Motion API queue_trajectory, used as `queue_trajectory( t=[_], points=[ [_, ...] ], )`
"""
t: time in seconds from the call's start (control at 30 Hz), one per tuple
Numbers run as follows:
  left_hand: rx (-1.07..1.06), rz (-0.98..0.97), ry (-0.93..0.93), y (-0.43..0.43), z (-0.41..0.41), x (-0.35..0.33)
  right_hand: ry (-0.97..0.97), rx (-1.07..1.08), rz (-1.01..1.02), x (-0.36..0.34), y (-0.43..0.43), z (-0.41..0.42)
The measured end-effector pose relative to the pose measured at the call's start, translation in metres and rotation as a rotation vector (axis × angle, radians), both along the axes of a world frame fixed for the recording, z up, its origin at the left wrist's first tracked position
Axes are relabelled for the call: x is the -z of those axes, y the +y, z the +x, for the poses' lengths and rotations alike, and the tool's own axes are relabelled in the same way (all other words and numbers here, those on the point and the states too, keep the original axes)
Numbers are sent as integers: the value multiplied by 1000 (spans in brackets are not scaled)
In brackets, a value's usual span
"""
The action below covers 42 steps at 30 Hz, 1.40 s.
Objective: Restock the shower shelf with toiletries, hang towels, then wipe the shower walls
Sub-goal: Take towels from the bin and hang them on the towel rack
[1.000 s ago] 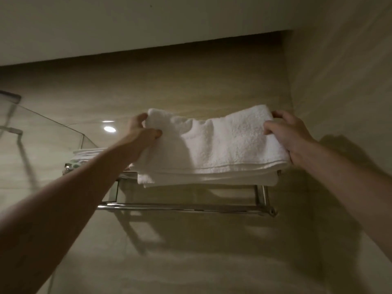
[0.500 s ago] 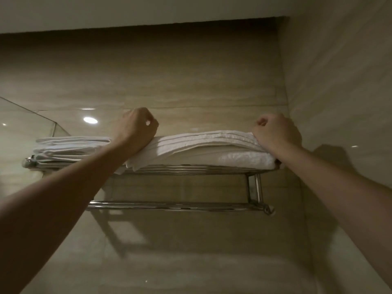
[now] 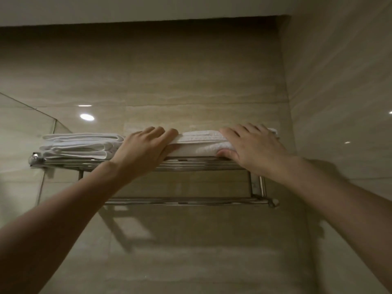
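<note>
A folded white towel (image 3: 200, 143) lies on the right half of a chrome wall rack (image 3: 191, 164) high on the beige tiled wall. My left hand (image 3: 144, 149) rests flat on the towel's left end, fingers spread over its top. My right hand (image 3: 252, 145) lies flat on the towel's right end, with the thumb under its front edge. A second stack of folded white towels (image 3: 80, 145) sits on the left half of the rack, beside my left hand.
A chrome hanging bar (image 3: 186, 200) runs below the rack with nothing on it. A glass shower panel (image 3: 23, 134) stands at the left. The side wall (image 3: 339, 102) closes in right beside the rack's end.
The towel went from held up in front of the rack to lying flat on it. Both hands have since opened from fists and now press flat on the towel's ends.
</note>
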<state>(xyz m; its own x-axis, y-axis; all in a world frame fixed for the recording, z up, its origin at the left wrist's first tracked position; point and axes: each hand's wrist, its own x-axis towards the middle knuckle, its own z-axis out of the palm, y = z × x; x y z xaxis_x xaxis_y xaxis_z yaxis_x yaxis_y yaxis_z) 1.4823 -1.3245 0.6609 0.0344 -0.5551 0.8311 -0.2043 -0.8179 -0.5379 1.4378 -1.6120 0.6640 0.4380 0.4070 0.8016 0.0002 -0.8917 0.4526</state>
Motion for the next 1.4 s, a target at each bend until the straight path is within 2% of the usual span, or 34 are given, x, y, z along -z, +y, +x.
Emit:
queue_trajectory(
  t=[0.27, 0.47, 0.7, 0.9, 1.23, 1.4],
  points=[
    [-101, -63, -69, -6, 12, 15, 73, -112, 131, 11, -5, 22],
    [-24, -190, 75, -6, 16, 35, -42, -156, 206, 31, 2, 26],
    [-81, -187, 291, 13, -7, 64, 4, -86, 207, 63, 2, 9],
    [-143, -87, 438, 46, -45, 114, 218, 86, 243, 123, 21, -39],
    [-116, -7, 838, 77, -132, 195, 526, 199, 352, 219, 58, -151],
    [-95, 64, 1040, 70, -167, 265, 736, 284, 408, 293, 47, -207]
  ],
)
